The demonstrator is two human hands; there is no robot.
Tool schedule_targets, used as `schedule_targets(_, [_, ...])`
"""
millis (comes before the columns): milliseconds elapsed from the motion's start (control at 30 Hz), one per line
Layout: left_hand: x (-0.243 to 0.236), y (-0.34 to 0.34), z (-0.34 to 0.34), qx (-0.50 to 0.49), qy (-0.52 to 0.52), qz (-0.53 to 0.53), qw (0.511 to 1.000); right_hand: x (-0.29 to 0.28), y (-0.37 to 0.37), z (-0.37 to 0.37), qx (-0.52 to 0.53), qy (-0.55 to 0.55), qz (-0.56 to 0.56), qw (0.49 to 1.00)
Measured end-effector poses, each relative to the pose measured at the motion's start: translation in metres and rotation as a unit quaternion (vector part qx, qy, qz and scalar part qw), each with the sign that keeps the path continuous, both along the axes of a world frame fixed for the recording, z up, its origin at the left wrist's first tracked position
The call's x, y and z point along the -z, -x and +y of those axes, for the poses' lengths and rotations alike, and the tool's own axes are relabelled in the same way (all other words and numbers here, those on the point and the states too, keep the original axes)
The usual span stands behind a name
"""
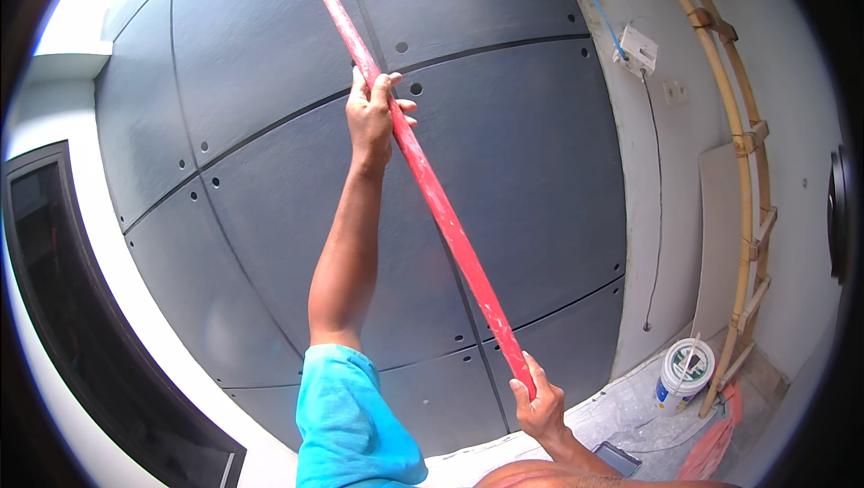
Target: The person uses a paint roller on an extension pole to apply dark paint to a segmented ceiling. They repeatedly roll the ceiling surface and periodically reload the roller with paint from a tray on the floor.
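A long red pole (445,213), its paint scuffed, slants from the upper middle down to the lower right in front of a dark grey panelled wall (540,191). Partway up, my left hand (373,112) is closed round it, with that arm stretched out in a bright blue sleeve. My right hand (540,402) grips the pole's lower end. A narrower, paint-spattered section joins the top of the pole. Whatever tool sits at the far end is mostly cut off by the upper edge of the picture.
At the right, a bamboo ladder (742,141) leans beside a pale board (717,227). Below stands a white paint bucket (684,375), near a grey tray (617,458) and pinkish cloth (711,443). A cable (660,191) hangs from a white box (637,51). A dark-framed door (63,263) is left.
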State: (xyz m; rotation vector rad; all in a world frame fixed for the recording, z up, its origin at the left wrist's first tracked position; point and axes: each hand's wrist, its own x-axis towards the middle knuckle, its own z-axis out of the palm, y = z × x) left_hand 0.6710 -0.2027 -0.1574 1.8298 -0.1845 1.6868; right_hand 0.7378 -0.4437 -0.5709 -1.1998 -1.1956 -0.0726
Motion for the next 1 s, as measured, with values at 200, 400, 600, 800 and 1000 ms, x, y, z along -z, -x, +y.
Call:
schedule_targets(200, [-0.051, 0.012, 0.023, -0.046, -0.007, 0.011, 0.999, -0.049, 0.007, 0.023, -0.032, -0.007, 0.005, 0.999])
schedule_targets(400, [-0.060, 0.018, 0.030, -0.050, -0.013, 0.005, 0.999, -0.044, 0.012, 0.043, -0.023, -0.043, 0.006, 0.999])
schedule_targets(600, [0.022, -0.015, -0.019, 0.139, 0.035, 0.011, 0.990, 0.052, -0.015, 0.009, -0.014, 0.065, 0.072, 0.995])
schedule_targets(800, [0.082, -0.052, -0.058, 0.487, 0.068, 0.005, 0.871, 0.109, -0.056, -0.029, -0.145, 0.125, 0.136, 0.972])
schedule_targets(1000, [0.073, -0.117, -0.096, 0.542, 0.156, 0.064, 0.823, 0.095, -0.097, -0.082, -0.051, 0.088, 0.049, 0.994])
